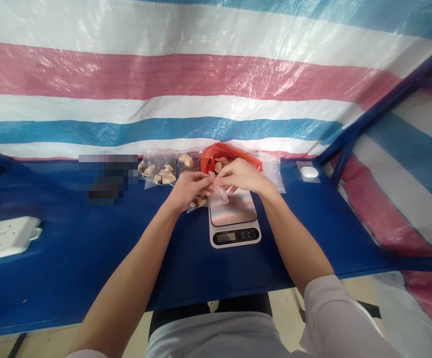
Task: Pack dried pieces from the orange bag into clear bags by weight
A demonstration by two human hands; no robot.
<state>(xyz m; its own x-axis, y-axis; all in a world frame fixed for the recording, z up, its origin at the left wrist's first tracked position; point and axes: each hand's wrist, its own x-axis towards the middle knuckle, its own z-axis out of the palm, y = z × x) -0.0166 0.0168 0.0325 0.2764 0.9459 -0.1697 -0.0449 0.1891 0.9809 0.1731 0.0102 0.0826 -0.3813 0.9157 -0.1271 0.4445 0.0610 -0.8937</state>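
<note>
A clear plastic bag [221,195] is pinched between the fingertips of my left hand [192,189] and my right hand [241,177], above the left part of a white digital scale [234,237]. Pale, dark-edged dried slices [199,201] show through plastic under my left hand; whether they lie in the held bag I cannot tell. Just behind my right hand, a red plastic bag [211,151] stands open with similar slices inside. Clear bags of slices [164,175] rest on the blue table to the left of it. The scale's display is unreadable.
Flat clear bags [275,174] lie right of the red bag. Farther right is a small clear packet with a white oval object [309,172]. A white power strip [9,238] sits at left, near a blurred-out dark object [111,179]. Striped plastic sheeting [171,74] hangs behind the blue table [126,223].
</note>
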